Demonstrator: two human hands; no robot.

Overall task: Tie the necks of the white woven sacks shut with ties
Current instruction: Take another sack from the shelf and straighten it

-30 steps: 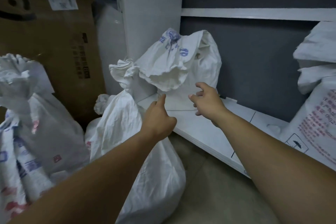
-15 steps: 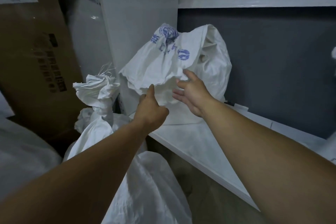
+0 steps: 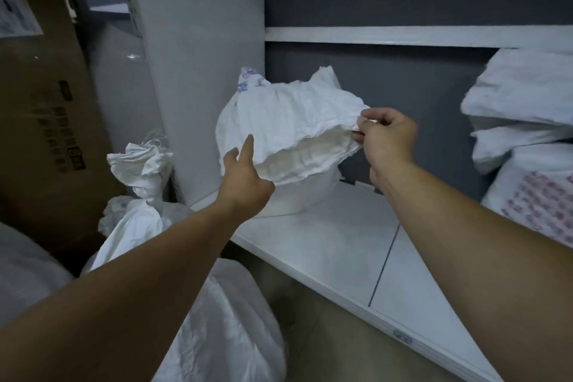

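While my right hand (image 3: 387, 136) pinched the sack (image 3: 288, 121) mouth's edge on the shelf (image 3: 325, 245), my left hand (image 3: 245, 183) hovered, fingers loose, touching its rim.

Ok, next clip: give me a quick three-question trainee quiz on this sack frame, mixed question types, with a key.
1. True or false: the right hand pinches the rim of the open sack on the shelf.
2. Which is the left hand doing? A) gripping a tie B) reaching to the sack's mouth with fingers spread C) resting on the cardboard box
3. Fill in: the sack on the floor, left of the shelf, has its neck already ____.

Key: 1 true; 2 B; 3 bunched shut (the tie itself is too small to make out).
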